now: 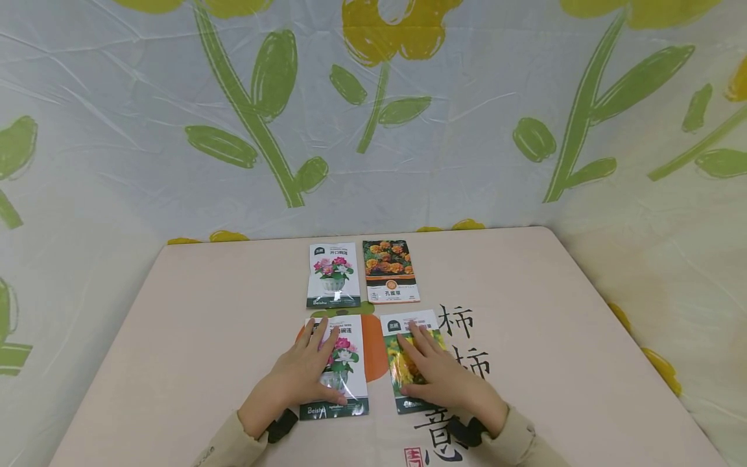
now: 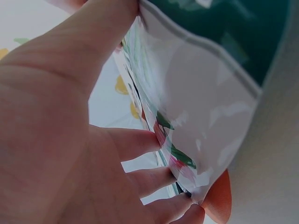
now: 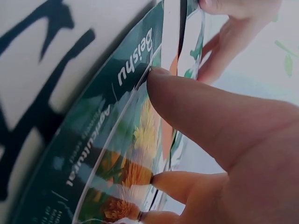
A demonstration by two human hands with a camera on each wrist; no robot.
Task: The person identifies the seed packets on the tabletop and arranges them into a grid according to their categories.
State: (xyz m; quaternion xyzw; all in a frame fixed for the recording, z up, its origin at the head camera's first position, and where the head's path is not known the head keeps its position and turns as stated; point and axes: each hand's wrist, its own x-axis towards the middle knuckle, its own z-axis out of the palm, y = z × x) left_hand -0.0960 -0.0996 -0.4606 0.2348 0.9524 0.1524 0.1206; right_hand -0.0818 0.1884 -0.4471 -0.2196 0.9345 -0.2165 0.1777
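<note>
In the head view, my left hand [image 1: 300, 370] rests spread over a white flower-seed packet [image 1: 349, 350] with pink blooms in a bowl and a dark green lower band. My right hand [image 1: 443, 376] lies with its fingers spread on a seed packet [image 1: 415, 406] showing yellow-orange flowers, a little to the right. The left wrist view has the fingertips touching the glossy packet front [image 2: 201, 93]. Seen from the right wrist, the thumb [image 3: 173, 88] and fingertips touch the packet's flower picture, just above its green band. Both packets lie flat, partly hidden by the hands.
Behind them lie another pink-bloom packet [image 1: 334, 275] and an orange marigold packet [image 1: 391, 272], side by side. The pale pink tabletop [image 1: 192, 337] carries printed black characters [image 1: 455, 321] and an orange fruit print [image 1: 376, 350]. A flower-printed curtain [image 1: 438, 168] surrounds the table's back and sides.
</note>
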